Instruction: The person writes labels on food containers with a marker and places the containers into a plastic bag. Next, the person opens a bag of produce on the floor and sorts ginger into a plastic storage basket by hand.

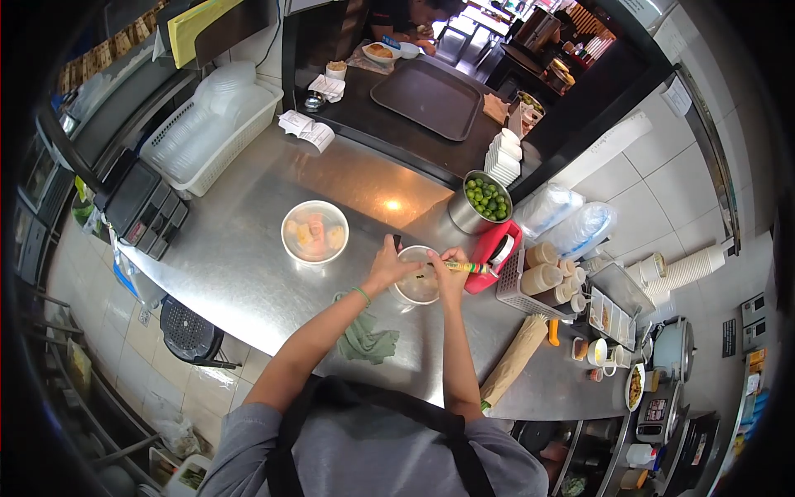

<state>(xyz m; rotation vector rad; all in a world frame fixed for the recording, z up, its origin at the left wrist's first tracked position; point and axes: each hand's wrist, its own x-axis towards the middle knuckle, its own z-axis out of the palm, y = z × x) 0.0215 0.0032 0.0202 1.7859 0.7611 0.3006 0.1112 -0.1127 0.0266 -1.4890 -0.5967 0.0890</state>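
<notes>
My right hand [452, 273] is closed around a marker [469, 267] with a colourful barrel, its dark end over the lid of a round tub [416, 291]. A small dark mark shows on that translucent lid. At the tub's left side, my left hand [387, 267] rests against the rim. A small black piece [397, 240] like a pen cap sticks up from its fingers. Farther left stands a second lidded white tub [315, 233] with orange and pale food showing through. A green cloth [364, 335] lies crumpled below my left hand.
A steel pot of green limes [487, 200], a red holder [490, 253] and a basket of bottles [542, 277] stand to the right. A paper-wrapped roll [515, 360] lies near the front edge. A dark tray [426, 98] sits on the pass-through ledge; a person [406, 18] is beyond.
</notes>
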